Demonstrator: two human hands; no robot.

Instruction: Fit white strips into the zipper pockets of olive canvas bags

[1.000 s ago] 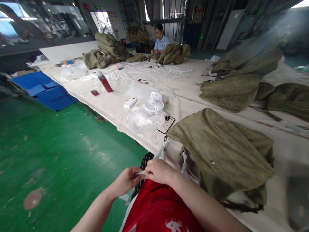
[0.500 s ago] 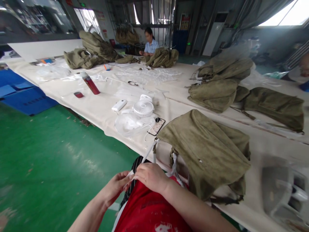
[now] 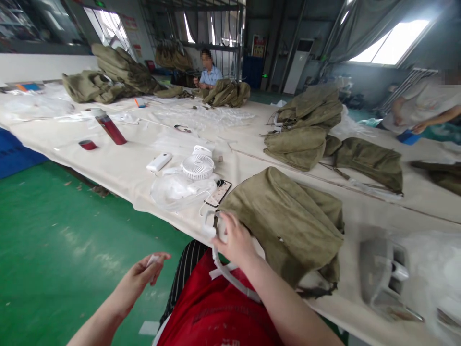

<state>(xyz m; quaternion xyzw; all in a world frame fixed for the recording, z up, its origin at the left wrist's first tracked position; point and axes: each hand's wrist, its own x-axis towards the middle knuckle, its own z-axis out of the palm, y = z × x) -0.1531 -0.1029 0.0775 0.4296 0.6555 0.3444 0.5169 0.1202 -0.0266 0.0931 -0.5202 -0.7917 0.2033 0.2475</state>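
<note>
My left hand (image 3: 142, 275) hangs over the green floor at the table edge, its fingers closed on a small white scrap (image 3: 152, 260) that is partly hidden. My right hand (image 3: 237, 242) reaches to the near edge of an olive canvas bag (image 3: 284, 216), its thumb and fingers apart in a curve. Against those fingertips is a white strip (image 3: 230, 278), which loops down from the bag's edge over my red apron (image 3: 212, 312). Whether the fingertips pinch the strip I cannot tell. The bag lies on the cream-covered table.
Left of the bag are a phone (image 3: 218, 193), a white fan (image 3: 198, 166), a white power bank (image 3: 159, 162) and a red flask (image 3: 111, 129). More olive bags (image 3: 298, 146) lie beyond. A grey bin (image 3: 382, 269) stands right. Two people (image 3: 211, 74) are at the table.
My hands have come apart: the left moved left with the white scrap, the right moved up to the bag's edge. The view turned right, showing more of the person at the far right.
</note>
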